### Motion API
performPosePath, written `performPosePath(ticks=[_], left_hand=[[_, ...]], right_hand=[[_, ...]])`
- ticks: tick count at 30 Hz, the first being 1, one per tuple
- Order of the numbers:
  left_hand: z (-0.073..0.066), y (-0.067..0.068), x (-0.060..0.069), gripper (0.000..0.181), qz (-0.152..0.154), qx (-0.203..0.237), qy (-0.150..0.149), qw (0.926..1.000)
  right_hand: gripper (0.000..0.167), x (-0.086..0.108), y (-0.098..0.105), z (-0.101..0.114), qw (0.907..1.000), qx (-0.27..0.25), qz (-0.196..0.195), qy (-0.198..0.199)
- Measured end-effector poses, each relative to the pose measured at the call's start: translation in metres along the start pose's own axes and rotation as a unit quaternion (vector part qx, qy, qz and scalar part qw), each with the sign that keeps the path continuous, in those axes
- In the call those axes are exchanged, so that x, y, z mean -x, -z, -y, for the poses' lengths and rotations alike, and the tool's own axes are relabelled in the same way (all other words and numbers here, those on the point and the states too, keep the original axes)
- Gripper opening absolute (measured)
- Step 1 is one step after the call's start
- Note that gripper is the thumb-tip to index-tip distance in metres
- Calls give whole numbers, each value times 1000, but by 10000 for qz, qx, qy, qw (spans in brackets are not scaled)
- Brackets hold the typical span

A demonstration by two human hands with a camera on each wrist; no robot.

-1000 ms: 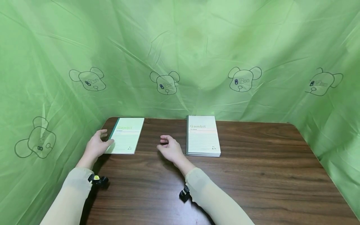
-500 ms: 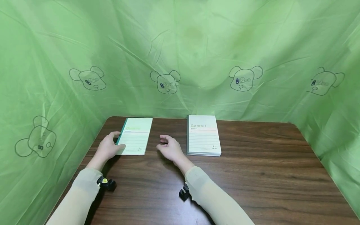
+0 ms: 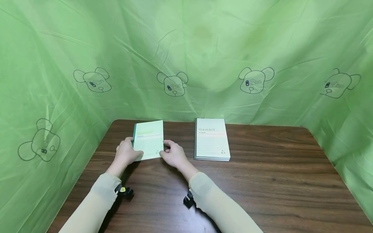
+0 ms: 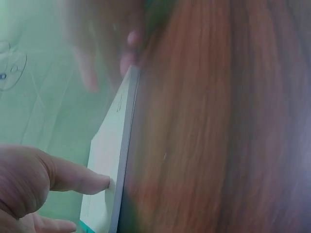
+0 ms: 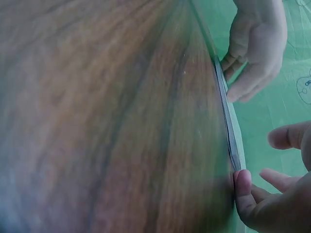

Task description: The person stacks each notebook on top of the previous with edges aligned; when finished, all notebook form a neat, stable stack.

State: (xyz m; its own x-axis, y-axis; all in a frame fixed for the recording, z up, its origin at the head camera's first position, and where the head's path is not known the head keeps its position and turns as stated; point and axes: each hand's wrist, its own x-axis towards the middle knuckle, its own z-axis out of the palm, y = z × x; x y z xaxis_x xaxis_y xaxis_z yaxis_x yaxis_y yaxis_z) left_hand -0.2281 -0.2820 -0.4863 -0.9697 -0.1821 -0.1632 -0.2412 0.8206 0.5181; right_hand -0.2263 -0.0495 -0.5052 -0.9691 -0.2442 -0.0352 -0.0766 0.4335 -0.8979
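Note:
A pale green notebook (image 3: 150, 139) with a darker green spine is at the back left of the table, slightly skewed. My left hand (image 3: 126, 152) grips it at the spine side, its thumb (image 4: 82, 178) on the cover near the front edge. At the opposite edge my right hand (image 3: 174, 154) holds the front right corner; its thumb (image 5: 244, 183) lies against the corner. Fingers under the notebook are hidden. To the right lies a neat stack of grey-white notebooks (image 3: 211, 139), which neither hand touches.
The brown wooden table (image 3: 262, 181) ends at a green curtain (image 3: 204, 64) printed with bear heads, which hangs along the back and both sides. Small black devices are strapped at both wrists.
My left hand has slid the green notebook rightward until it met my right hand, which stayed nearly still. The notebook has turned slightly. The stack has not moved.

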Motion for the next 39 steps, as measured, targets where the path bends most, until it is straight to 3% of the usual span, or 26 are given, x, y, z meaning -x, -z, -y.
performPosePath(ticks=[5,10,13,17,22,24,29,39], left_hand=[[-4,-7,3,90,-54,243,29,9997],[-1,-10,6,79,-312,1022,212,9940],[2,-8,8,72,-256,1594,208,9867],[5,0,11,67,-61,2388,247,9707],[5,7,16,68,117,3465,427,9370],[4,7,18,69,236,3719,454,9269],[3,6,23,64,437,3746,379,9254],[-1,5,27,54,356,3645,173,9304]], right_hand=[[60,2,-1,4,9999,89,-25,-113],[61,3,2,4,9985,-451,-123,-273],[61,3,4,3,9964,-758,-188,-334],[59,2,3,-1,9937,-1013,-305,-367],[52,2,5,-2,9860,-1580,-275,-448],[52,2,7,-2,9802,-1900,-167,-540],[57,3,13,-4,9708,-2275,163,-744],[59,5,26,-8,9704,-2303,374,-618]])
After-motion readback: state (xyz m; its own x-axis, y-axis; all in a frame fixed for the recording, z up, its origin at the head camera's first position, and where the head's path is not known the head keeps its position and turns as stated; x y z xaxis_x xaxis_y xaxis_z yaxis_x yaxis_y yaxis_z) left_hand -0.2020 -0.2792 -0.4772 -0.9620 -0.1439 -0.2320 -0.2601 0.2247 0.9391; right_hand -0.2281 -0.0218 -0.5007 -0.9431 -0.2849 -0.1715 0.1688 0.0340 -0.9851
